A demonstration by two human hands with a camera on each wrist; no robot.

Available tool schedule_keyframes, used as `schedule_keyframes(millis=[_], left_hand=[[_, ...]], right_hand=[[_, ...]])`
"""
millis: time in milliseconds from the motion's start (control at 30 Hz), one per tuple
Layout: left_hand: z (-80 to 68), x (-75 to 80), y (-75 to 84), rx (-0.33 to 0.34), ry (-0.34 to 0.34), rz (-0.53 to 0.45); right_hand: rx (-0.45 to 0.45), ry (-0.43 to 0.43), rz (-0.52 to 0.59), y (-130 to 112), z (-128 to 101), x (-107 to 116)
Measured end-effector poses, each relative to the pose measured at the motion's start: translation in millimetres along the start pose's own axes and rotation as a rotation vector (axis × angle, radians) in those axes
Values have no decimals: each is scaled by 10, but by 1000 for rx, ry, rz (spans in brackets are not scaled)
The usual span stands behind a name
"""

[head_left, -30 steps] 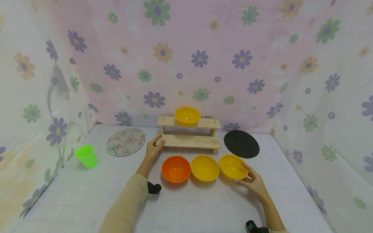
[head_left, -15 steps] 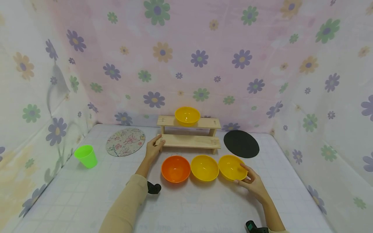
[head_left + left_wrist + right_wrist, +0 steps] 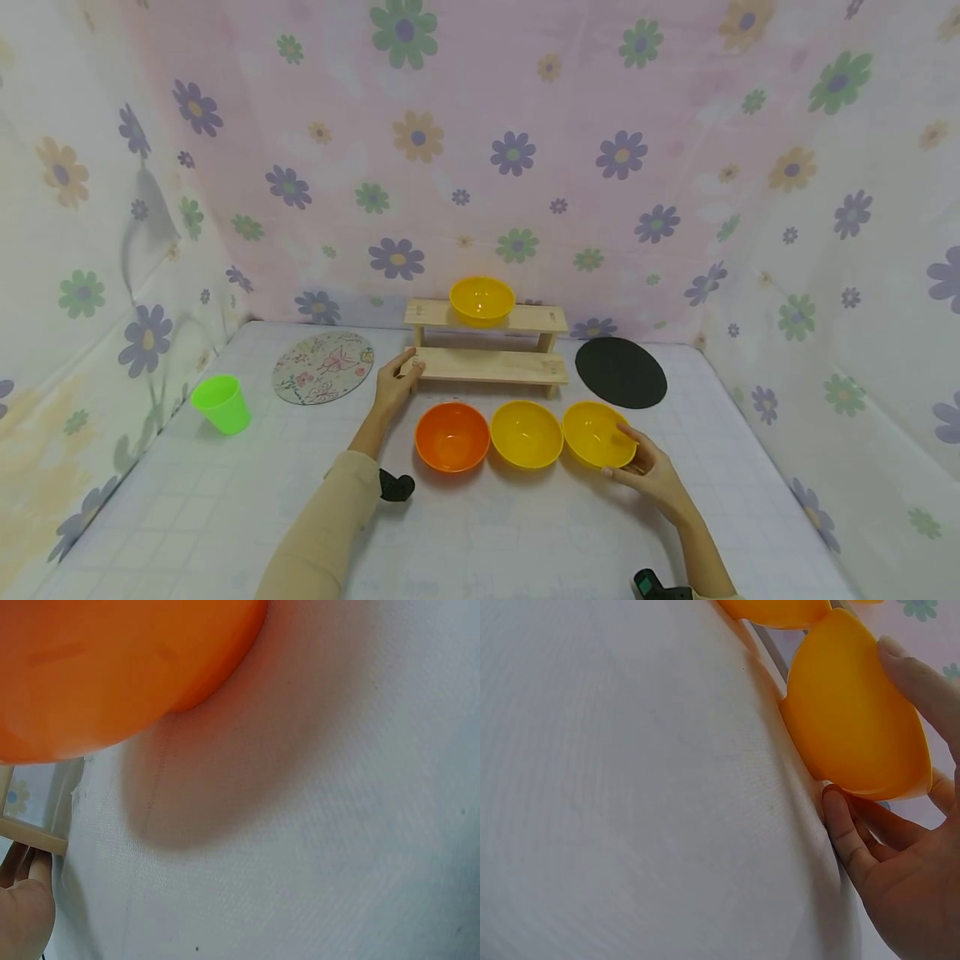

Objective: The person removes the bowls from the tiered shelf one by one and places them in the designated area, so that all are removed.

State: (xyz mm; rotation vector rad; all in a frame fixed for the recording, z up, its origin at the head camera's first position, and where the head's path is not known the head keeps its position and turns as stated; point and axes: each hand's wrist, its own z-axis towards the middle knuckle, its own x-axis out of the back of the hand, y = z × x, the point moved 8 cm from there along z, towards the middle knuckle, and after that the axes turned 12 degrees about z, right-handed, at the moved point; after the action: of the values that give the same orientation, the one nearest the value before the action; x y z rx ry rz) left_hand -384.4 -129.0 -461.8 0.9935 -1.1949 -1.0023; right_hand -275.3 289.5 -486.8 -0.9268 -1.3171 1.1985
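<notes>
One glossy yellow round bowl [image 3: 595,433], rightmost of front three, gripped by right hand [image 3: 652,477] on my feed; left hand [image 3: 393,390] holds lower left end of pale wooden two-tier stand [image 3: 487,365].

Head view: evenly lit, slightly dim, diffuse; small glint in orange bowl [image 3: 452,437], grey soft-edged shadow on floral backdrop [image 3: 465,167] between 9 and 10 o'clock, stretched wide-angle edges. Left wrist: wide soft shadow toward 4 o'clock of orange bowl, orange bounce on worktop [image 3: 315,862]. Right wrist: hazy, soft shadow at 7 o'clock of yellow bowl [image 3: 855,712].
</notes>
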Motion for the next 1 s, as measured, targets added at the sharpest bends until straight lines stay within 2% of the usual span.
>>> schedule_keyframes(millis=[133, 267, 367, 500, 667, 800, 1000], left_hand=[[-62, -3, 74, -8, -8, 29], [-68, -3, 75, -14, -1, 27], [-65, 2, 80, -17, 9, 21], [-51, 7, 77, -19, 10, 15], [40, -8, -61, -11, 15, -12], [109, -31, -197, -13, 40, 12], [124, -38, -231, -33, 64, 30]], right_hand=[[3, -1, -3, 1, -2, 5], [-14, -2, -11, -1, 4, 14], [-36, -1, -50, 2, 32, 28], [-18, 11, -132, -57, 98, 50], [28, 32, -167, -248, 206, 120], [80, 41, -123, -451, 325, 167], [146, 27, -88, -897, 485, 80]])
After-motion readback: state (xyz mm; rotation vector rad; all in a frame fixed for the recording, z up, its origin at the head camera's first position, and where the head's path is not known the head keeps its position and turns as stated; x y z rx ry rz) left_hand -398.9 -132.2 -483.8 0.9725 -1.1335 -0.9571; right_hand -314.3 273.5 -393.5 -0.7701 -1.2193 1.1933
